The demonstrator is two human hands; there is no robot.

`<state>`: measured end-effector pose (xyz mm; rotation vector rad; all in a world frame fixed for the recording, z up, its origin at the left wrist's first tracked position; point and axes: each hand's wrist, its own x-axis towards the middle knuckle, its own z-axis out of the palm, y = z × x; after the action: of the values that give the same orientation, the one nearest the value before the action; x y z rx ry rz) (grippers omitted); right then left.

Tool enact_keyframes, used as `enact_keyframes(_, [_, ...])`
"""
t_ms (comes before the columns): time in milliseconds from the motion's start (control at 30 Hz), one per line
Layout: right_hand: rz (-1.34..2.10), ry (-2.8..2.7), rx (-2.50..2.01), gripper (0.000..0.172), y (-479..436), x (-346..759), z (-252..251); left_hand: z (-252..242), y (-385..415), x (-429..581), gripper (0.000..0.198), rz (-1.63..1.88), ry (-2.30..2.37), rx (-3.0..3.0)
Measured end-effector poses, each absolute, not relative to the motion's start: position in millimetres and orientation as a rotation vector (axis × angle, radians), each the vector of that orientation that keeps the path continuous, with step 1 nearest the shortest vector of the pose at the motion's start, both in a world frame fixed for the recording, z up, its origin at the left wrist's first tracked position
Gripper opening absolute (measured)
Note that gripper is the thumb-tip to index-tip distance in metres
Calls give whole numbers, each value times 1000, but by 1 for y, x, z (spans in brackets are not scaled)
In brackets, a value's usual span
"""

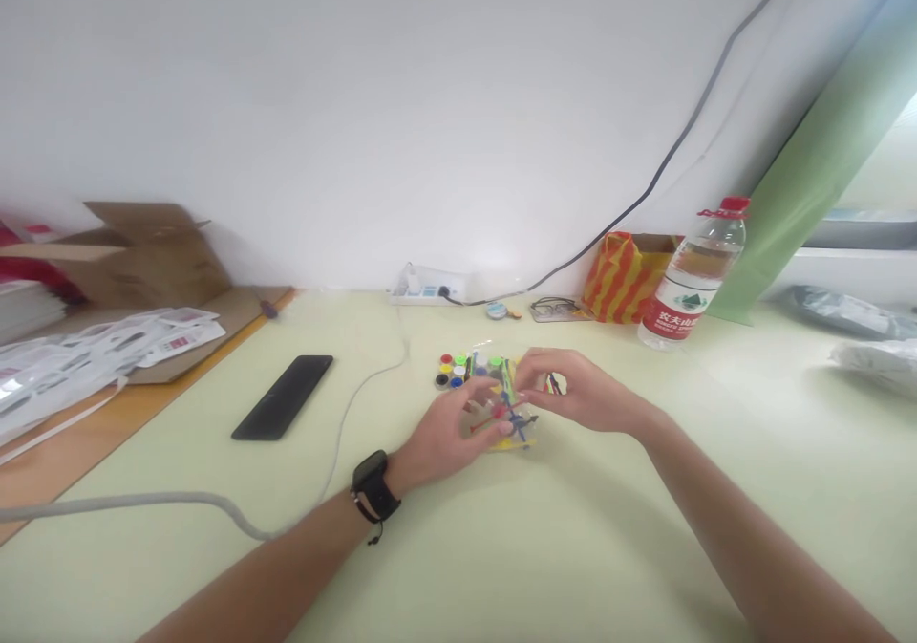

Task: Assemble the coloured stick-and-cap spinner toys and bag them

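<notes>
Just in front of me, my left hand (pixel 451 433) curls its thumb and fingers around a small assembly of red and blue plastic sticks (pixel 517 423). Yellow parts (pixel 510 443) show at the bottom of it, close to the table. From the right, my right hand (pixel 577 392) reaches in with thumb and forefinger pinched at the top of the assembly; what lies between those fingertips is hidden. Directly behind the hands sit several small paint pots (pixel 445 370) with coloured lids, partly covered by my fingers.
A black phone (pixel 283 397) lies to the left, near a grey cable (pixel 207 500). Along the wall are a power strip (pixel 426 286), glasses (pixel 557 309), a striped bag (pixel 620 280) and a water bottle (pixel 692 285). A cardboard box (pixel 143 261) and white plastic bags (pixel 93 352) occupy the far left.
</notes>
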<state>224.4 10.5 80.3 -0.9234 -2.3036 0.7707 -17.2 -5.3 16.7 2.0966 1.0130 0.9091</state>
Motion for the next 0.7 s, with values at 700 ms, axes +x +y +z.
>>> enact_keyframes(700, [1300, -1505, -859, 39, -1, 206, 21, 28, 1, -21, 40, 989, 1069, 2783])
